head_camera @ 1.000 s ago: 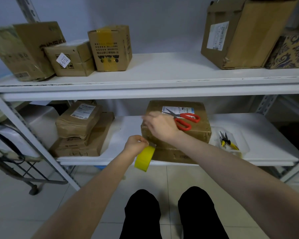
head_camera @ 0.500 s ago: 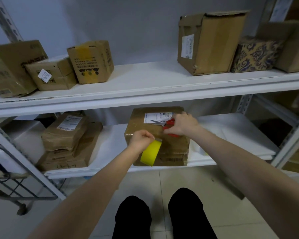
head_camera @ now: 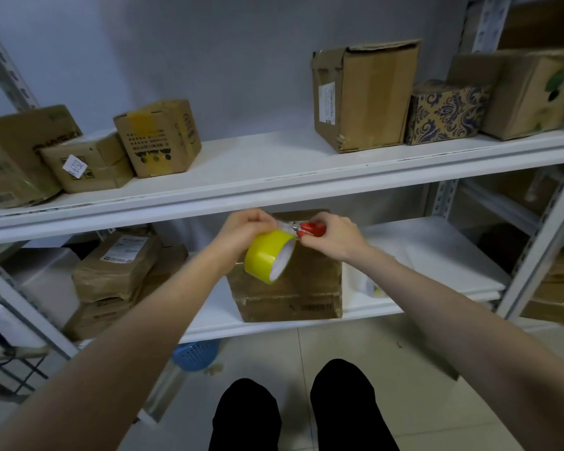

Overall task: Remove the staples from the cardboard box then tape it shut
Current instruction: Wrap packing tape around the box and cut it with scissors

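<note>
White steel shelving stands against a grey wall. The lower shelf [head_camera: 437, 255] carries the cardboard box [head_camera: 306, 281], mid-shelf at the front edge.

Head view: the left hand [head_camera: 241, 229] grips the yellow tape roll [head_camera: 264, 255] above the box top, fingers curled over its rim. The right hand [head_camera: 336, 236] curls its fingers round the red-handled scissors [head_camera: 311, 230], blades toward the roll.

Judgement: box stiff but creased, probably light; steady it by the top edges. Tape is thin and sticky; take it by the free end.
</note>
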A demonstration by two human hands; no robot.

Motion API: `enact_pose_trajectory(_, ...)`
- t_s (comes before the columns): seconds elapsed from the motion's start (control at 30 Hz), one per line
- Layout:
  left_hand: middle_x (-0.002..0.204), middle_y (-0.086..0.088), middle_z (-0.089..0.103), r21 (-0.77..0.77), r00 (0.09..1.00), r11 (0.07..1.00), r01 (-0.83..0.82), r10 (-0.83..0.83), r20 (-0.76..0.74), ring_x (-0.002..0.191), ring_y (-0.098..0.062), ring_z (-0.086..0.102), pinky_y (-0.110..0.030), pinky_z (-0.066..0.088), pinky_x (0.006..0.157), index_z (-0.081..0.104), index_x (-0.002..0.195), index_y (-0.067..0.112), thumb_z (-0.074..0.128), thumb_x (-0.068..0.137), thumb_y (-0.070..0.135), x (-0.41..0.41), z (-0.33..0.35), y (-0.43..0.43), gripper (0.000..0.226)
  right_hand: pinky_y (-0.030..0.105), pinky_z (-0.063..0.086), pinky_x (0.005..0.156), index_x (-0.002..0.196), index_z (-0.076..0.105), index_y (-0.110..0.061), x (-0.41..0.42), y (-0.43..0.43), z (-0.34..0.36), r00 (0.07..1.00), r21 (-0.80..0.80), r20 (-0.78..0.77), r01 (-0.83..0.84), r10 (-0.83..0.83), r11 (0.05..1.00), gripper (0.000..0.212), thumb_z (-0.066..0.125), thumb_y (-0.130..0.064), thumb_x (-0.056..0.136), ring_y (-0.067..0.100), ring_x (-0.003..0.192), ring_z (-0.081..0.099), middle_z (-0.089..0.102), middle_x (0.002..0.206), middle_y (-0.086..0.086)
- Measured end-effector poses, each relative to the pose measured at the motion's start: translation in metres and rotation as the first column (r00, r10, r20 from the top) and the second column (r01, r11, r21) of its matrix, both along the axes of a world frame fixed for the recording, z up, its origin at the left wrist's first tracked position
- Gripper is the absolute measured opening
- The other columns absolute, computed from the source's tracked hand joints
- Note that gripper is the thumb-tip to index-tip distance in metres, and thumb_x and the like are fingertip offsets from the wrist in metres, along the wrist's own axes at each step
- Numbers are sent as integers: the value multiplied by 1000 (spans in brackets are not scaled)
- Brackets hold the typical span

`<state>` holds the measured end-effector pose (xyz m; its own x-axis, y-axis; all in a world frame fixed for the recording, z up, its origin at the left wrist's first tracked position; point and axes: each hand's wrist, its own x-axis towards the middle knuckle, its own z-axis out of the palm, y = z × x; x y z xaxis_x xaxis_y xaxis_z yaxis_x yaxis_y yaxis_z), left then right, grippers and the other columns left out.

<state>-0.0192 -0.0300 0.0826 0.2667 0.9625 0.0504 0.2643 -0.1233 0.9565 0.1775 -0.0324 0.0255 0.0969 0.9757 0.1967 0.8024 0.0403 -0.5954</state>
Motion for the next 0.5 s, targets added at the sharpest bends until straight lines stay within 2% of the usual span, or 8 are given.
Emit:
enact_pose_trajectory(0.13,56,4,60,0,981,1000,-8,8,196,56,-9,54,-19,46,55,59,70,11,57,87,-1,-12,37,-1,21,36,50,86,105,65,-27,4,-23,25,976,98,-212,-33,53,995,52,59,-57,64,19,101,61,66,100,-4)
enact_pose_trajectory(0.2,58,2,59,11,978,1000,-26,23,206,58,-11,53,-22,44,57,60,71,12,58,87,2,-17,49,-5,19,36,51,87,104,64,-28,3,-33,43,957,186,-286,4,51,983,49,61,-55,64,17,98,61,65,96,-7)
enact_pose_trajectory(0.27,64,-2,57,19,983,998,-65,60,173,61,-14,52,-25,42,59,60,71,14,60,86,4,-22,55,-5,19,37,50,89,111,62,-26,0,-31,60,958,255,-286,62,13,965,53,63,-56,67,16,100,60,65,103,-5)
enact_pose_trajectory(0.33,69,-3,56,20,982,992,-127,123,143,63,-14,51,-25,40,59,61,71,16,61,86,6,-24,62,-6,18,37,49,90,118,60,-23,-7,-22,80,982,286,-176,120,-71,951,64,60,-62,67,20,105,56,63,109,-1)
enact_pose_trajectory(0.4,70,-4,55,17,973,981,-193,189,136,63,-14,51,-22,40,56,60,72,16,61,87,7,-25,72,-6,18,38,48,89,118,59,-21,-18,-7,100,987,295,12,150,-161,943,70,55,-68,66,26,110,52,60,112,4)
enact_pose_trajectory(0.5,69,-3,54,11,968,974,-226,223,114,62,-13,50,-19,38,51,60,73,16,61,88,9,-29,81,-4,16,38,43,88,116,58,-18,-33,16,119,955,277,211,145,-207,950,66,53,-69,73,29,110,50,59,113,7)
